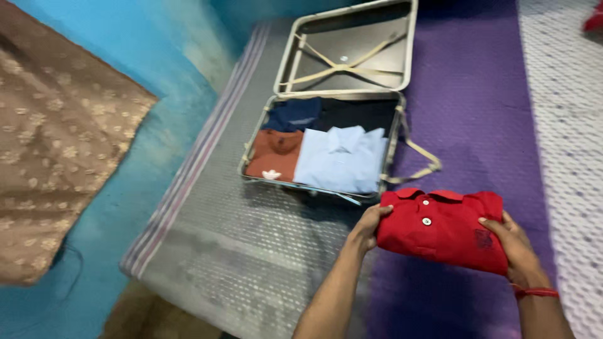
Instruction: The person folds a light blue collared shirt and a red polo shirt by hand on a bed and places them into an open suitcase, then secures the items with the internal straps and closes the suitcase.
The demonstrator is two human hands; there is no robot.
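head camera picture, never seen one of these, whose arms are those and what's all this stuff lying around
This one picture comes from a camera worn on a person's head, looking down, so the two bare arms are that person's own. The left hand and the right hand grip opposite sides of a folded red polo shirt, fingers curled around its edges. Beyond it lies an open hard-shell suitcase on a grey and purple bed cover. Inside are folded clothes: a light blue shirt, a rust-orange shirt and dark navy garments. The raised lid shows crossed beige straps. At the left is a blue wall with a brown patterned cloth.
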